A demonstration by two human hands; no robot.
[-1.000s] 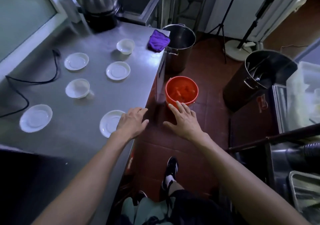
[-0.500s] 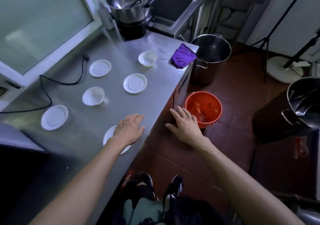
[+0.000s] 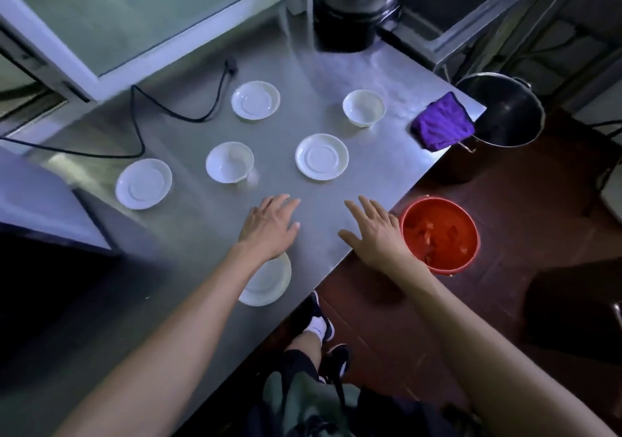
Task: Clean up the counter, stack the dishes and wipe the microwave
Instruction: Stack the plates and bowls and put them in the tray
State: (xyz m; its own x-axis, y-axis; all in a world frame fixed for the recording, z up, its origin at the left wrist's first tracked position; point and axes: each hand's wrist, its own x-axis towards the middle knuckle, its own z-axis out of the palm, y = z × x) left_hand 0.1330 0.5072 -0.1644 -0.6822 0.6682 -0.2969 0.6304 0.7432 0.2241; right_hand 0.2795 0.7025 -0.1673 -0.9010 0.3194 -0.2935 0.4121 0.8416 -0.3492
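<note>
Both hands were out over the steel counter (image 3: 202, 241), palms down, nothing held. Left hand (image 3: 269, 226) had its fingers straight and loosely spread, hovering near the counter's near edge; whether it touched the metal I couldn't tell. Its wrist covered part of the nearest saucer (image 3: 269, 283). Right hand (image 3: 373, 231) was also flat with fingers fanned, thumb out, sitting at the counter's right edge just beside the red bucket (image 3: 441, 234) on the floor below.

Dishes were scattered, none stacked yet: three more saucers, left (image 3: 143, 183), back (image 3: 255, 100) and centre (image 3: 321, 156), plus two bowls, middle (image 3: 230, 162) and back right (image 3: 364, 107). All well apart from each other, so they'd need gathering one by one. Purple cloth (image 3: 442, 122) lay bunched on the far right corner, likely parked there for the wiping step. Microwave probably the white box at left (image 3: 37, 197), only partly seen.

Judgement: reach-in stage, hands spread ready to collect; centre saucer and middle bowl looked the closest picks. Black cord (image 3: 141, 127) trailed across the back left, clear of the dishes.
</note>
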